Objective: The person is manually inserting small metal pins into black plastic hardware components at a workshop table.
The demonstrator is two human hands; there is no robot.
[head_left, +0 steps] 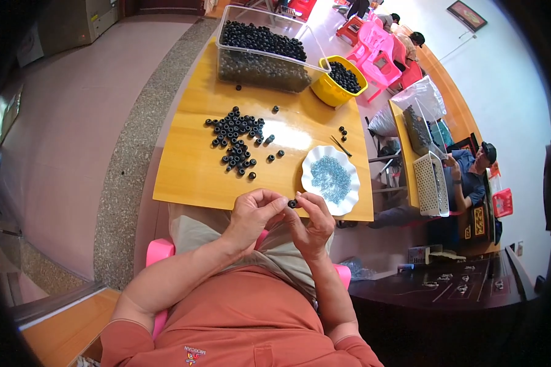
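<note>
In front of my body, over the table's near edge, my right hand (pixel 312 225) pinches a small round black piece with a hole (pixel 292 203) between thumb and fingertips. My left hand (pixel 255 215) is closed beside it, thumb pressed to forefinger; whatever may lie in that pinch is too small to make out. A white scalloped dish (pixel 308 164) with many tiny pale blue transparent bits (pixel 330 178) stands just beyond my right hand. Farther off, a loose pile of black pieces (pixel 234 133) like the held one is spread over the wooden table (pixel 187 165).
Dark tweezers (pixel 340 145) lie behind the dish. A transparent bin (pixel 263 82) and a yellow basin (pixel 326 95), both full of black pieces, stand at the far side. To the right, a person (pixel 468 174) sits by another table with a white perforated basket (pixel 431 186). Pink chairs (pixel 376 49) stand farther back.
</note>
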